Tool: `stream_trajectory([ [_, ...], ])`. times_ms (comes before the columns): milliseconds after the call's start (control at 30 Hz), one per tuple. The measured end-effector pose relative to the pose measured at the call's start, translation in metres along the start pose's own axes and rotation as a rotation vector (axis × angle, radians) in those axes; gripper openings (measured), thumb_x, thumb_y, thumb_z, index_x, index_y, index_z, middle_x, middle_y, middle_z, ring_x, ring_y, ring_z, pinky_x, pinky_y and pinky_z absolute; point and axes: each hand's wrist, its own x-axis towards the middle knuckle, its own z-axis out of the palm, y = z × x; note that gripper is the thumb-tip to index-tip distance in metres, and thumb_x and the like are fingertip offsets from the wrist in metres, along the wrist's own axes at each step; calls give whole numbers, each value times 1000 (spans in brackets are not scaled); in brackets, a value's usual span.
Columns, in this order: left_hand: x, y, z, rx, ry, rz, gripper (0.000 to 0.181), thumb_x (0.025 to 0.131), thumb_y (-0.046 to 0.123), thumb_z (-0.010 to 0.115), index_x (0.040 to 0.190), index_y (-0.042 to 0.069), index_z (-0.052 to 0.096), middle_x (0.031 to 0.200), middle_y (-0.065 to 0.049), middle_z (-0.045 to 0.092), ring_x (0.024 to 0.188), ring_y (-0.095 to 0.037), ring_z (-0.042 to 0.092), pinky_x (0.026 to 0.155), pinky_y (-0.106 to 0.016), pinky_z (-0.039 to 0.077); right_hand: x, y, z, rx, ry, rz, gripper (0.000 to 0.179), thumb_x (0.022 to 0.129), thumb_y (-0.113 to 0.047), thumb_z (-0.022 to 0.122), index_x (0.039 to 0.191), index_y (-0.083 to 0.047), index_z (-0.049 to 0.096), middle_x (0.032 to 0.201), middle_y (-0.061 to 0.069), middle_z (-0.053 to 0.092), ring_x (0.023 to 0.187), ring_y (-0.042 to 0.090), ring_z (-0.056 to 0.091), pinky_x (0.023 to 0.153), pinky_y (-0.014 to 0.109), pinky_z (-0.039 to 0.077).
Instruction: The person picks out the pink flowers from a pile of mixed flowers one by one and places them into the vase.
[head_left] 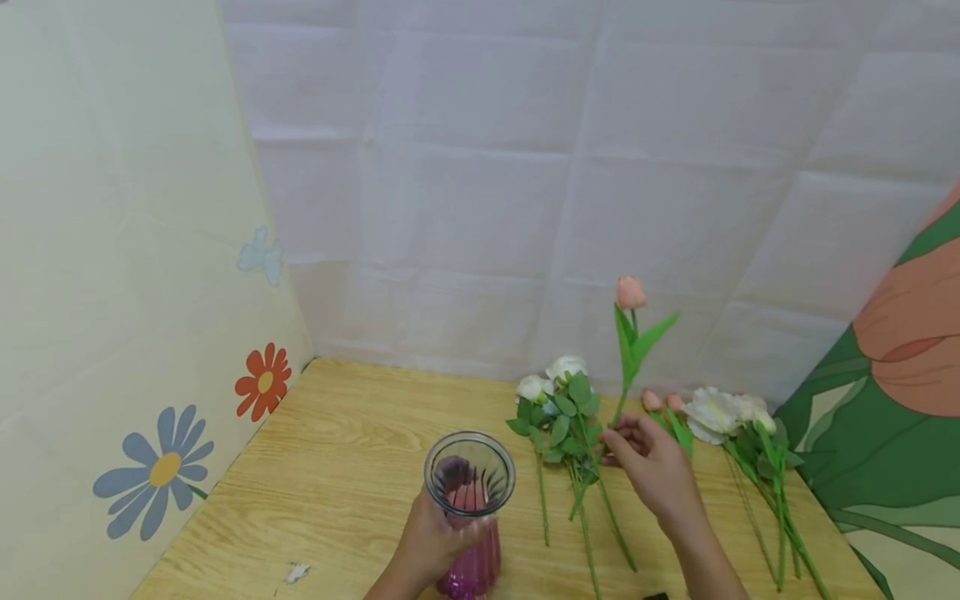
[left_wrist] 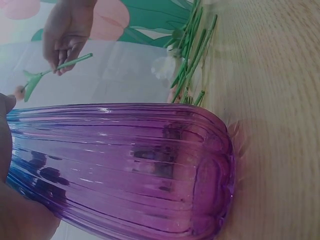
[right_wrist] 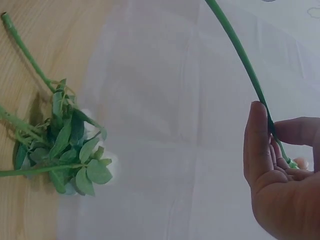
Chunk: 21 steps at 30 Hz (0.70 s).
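Observation:
A ribbed glass vase (head_left: 474,567), purple-pink with a bluish upper part in the left wrist view, stands upright at the front of the table. My left hand (head_left: 431,537) grips it below its wide rim, and its mouth faces up. To the right, my right hand (head_left: 656,471) pinches the stem of a pink tulip (head_left: 631,293) between thumb and fingers. The bloom points up, with two long green leaves below it. In the right wrist view the bare stem (right_wrist: 239,47) extends past the fingertips.
White roses (head_left: 566,367) with leafy stems lie on the wooden table (head_left: 352,425) beside the raised tulip. Further right are pink tulips (head_left: 651,401) and large white flowers (head_left: 712,412). A small white scrap (head_left: 297,572) lies at the front left. Cloth backdrops (head_left: 450,208) close off the back and sides.

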Motion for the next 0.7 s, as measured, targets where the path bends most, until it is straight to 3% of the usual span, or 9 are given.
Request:
stream_trajectory([
  [300, 0, -1, 0, -22, -2, -4, 69, 80, 20, 83, 136, 2, 46, 128, -16, 61, 120, -36, 59, 96, -44, 57, 2, -14, 8, 36, -2, -28, 24, 101, -8, 61, 118, 7, 53, 101, 13, 66, 87, 15, 69, 79, 29, 63],
  [700, 0, -3, 1, -19, -1, -6, 70, 80, 22, 83, 136, 2, 46, 128, -16, 60, 120, -36, 59, 94, -42, 59, 2, -27, 14, 74, -4, -175, 20, 99, 0, 59, 117, 9, 53, 101, 21, 65, 84, 17, 69, 74, 29, 63],
])
